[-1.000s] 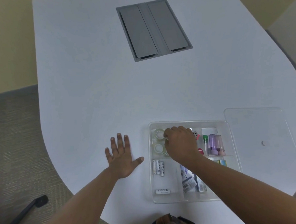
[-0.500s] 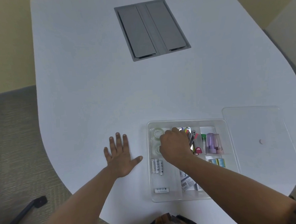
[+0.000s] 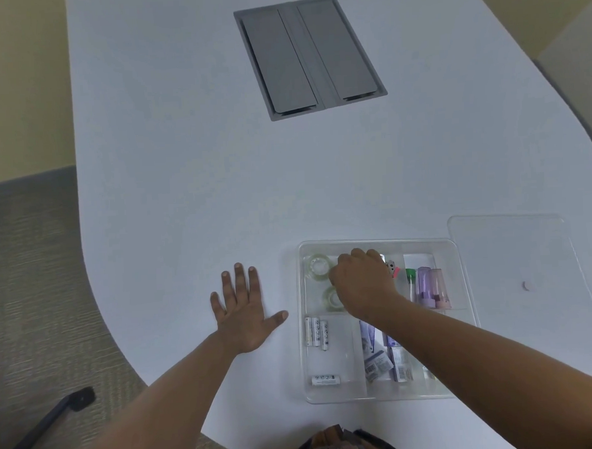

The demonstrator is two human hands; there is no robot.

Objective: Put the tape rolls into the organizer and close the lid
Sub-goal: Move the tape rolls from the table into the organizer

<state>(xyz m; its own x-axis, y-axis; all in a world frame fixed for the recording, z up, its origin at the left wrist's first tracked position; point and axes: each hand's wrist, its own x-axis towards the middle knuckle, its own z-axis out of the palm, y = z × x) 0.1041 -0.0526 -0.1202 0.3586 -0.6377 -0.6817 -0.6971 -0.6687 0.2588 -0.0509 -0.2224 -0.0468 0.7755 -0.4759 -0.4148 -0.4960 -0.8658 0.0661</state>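
Clear plastic organizer (image 3: 378, 245) near the tabletop's front edge, divided into compartments, lid off. Two clear tape rolls in the far-left compartment: far tape roll (image 3: 318, 265) fully in view, near tape roll (image 3: 332, 297) partly under the right hand. Three batteries (image 3: 316, 331) side by side in the compartment below, a fourth battery (image 3: 325, 380) alone near the front wall. Purple and pink containers (image 3: 431, 287) upright in the far-right compartment, labelled packets (image 3: 380, 360) in the front middle. Clear lid (image 3: 516, 271) flat on the tabletop just right of the organizer.

Right hand (image 3: 363, 282) inside the organizer, fingers curled down beside the tape rolls; fingertips hidden, so impossible to tell whether anything is gripped. Coloured items behind that hand mostly covered. Left hand (image 3: 242, 313) flat on the tabletop, fingers spread, holding nothing, just left of the organizer. Lid's right edge hard to make out.

White rounded tabletop (image 3: 183, 196) with a grey hatch panel (image 3: 309, 55) set in at the far end. Grey carpet (image 3: 26, 272) at left, a dark chair leg (image 3: 51, 415) at lower left, yellowish walls beyond.
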